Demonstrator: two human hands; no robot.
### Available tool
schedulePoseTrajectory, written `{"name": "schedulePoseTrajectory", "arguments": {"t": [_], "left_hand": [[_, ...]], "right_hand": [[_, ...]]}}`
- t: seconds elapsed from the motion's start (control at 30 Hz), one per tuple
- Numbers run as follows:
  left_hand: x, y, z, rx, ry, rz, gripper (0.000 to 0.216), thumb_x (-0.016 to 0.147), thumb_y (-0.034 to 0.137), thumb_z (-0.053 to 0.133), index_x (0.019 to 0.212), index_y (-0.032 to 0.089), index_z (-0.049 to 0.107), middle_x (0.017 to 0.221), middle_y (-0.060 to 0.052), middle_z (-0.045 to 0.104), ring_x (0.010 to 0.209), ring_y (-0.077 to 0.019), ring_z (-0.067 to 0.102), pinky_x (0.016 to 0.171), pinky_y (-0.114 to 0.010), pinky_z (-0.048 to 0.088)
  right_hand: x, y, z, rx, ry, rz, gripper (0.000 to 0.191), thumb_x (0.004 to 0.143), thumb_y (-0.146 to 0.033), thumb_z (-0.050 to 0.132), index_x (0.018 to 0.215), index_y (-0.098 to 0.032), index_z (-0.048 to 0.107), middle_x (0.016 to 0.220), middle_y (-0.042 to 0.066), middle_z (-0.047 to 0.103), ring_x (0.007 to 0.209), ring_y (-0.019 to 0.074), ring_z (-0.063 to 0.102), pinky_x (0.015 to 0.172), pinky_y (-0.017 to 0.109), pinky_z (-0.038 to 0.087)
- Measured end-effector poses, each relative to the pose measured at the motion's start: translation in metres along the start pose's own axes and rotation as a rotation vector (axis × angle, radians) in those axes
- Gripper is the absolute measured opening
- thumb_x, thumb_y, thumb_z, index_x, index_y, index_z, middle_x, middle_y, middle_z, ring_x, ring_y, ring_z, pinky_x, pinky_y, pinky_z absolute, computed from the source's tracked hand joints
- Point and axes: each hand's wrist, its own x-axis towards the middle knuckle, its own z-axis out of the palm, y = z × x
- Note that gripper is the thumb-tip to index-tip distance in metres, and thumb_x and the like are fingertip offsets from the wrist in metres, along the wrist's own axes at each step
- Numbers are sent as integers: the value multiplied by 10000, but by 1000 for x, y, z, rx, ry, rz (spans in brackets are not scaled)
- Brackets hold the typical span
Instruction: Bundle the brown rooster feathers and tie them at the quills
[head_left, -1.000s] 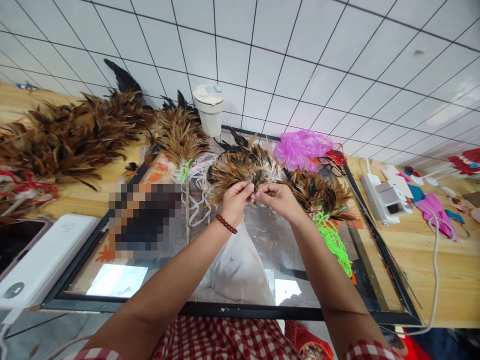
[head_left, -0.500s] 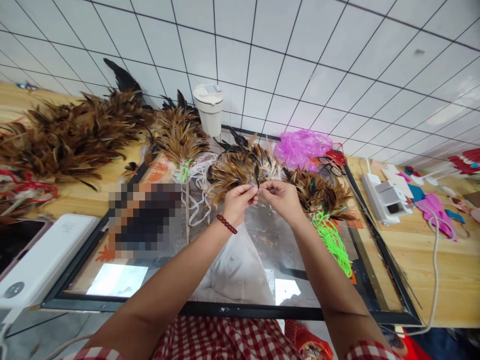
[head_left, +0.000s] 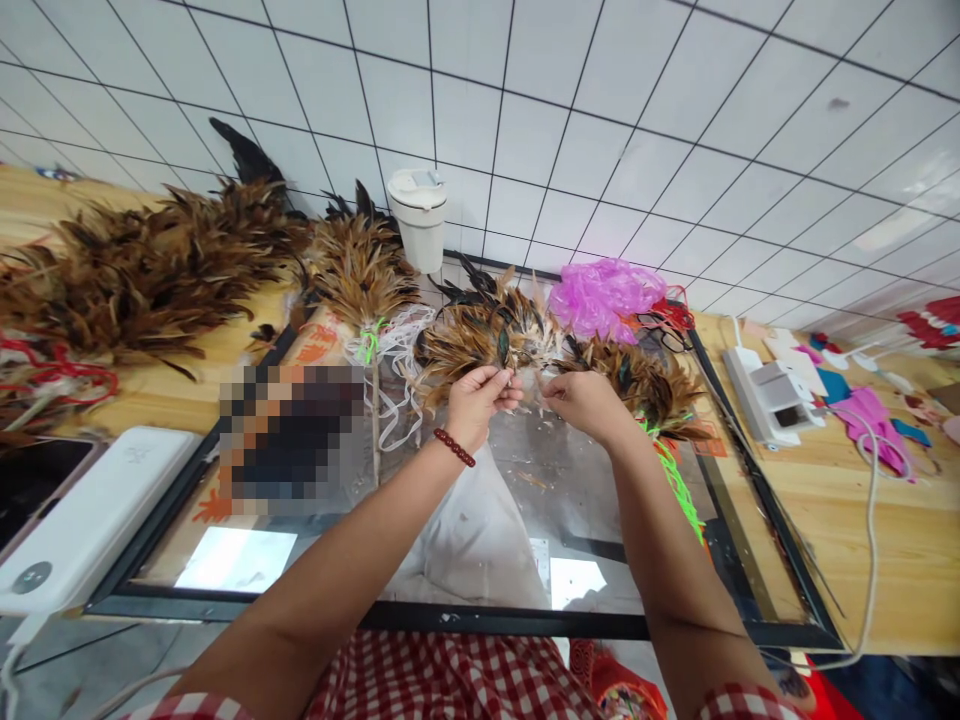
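Note:
My left hand [head_left: 474,402], with a dark red bead bracelet on its wrist, pinches a small dark feather [head_left: 502,350] upright by its quill above the glass panel [head_left: 525,480]. My right hand [head_left: 587,402] is a little to the right, fingers curled in a pinch near loose pale fluff; what it holds is too small to make out. Behind both hands lies a heap of brown and black feathers [head_left: 469,335], and another feather bundle [head_left: 645,385] with a neon green cord [head_left: 675,480] lies to the right.
A big feather pile [head_left: 142,265] and a tied bundle [head_left: 360,270] lie at left. A white lidded cup [head_left: 418,218] stands by the tiled wall. Pink plastic [head_left: 604,295], a white power strip [head_left: 761,395], a white device [head_left: 90,515] and cables lie around.
My right hand has drawn away to the right from the left hand, which they were touching before. The left hand stays in place with the feather upright.

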Motion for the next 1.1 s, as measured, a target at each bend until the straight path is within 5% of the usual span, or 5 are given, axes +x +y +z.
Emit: {"name": "schedulePoseTrajectory", "arguments": {"t": [0.3,0.5,0.6,0.87,1.1], "left_hand": [[3,0,0,-13,63,17,335,555,313,821,728,103,624,651,-27,674,536,-90,608,524,-207,480],[1,0,-1,11,29,-18,279,607,292,804,717,97,636,650,-42,679,523,-90,609,528,-212,494],[0,1,0,24,-6,-98,242,621,258,803,706,95,644,655,-53,685,549,-101,633,553,-217,515],[-1,2,0,20,-100,-225,179,661,196,781,738,75,672,687,-82,694,568,-107,647,543,-203,522],[-2,0,-2,57,-162,-193,228,624,251,809,708,89,672,636,-51,667,519,-87,612,515,-197,506]], "right_hand": [[6,-6,17,44,13,4,149,750,-178,538,682,-164,671,713,79,688,657,164,596,585,256,342],[7,4,6,974,-27,109,206,717,-366,651,777,-173,612,653,13,646,563,119,573,568,244,445],[9,-2,8,1189,-17,46,316,647,-445,730,752,-168,618,670,1,630,548,92,528,560,235,441],[18,-12,29,1131,194,-88,333,683,-479,701,740,-175,579,676,-14,577,632,113,528,643,259,448],[12,-6,19,781,244,-67,248,777,-415,588,811,-172,629,758,30,639,677,139,554,646,256,430]]}}
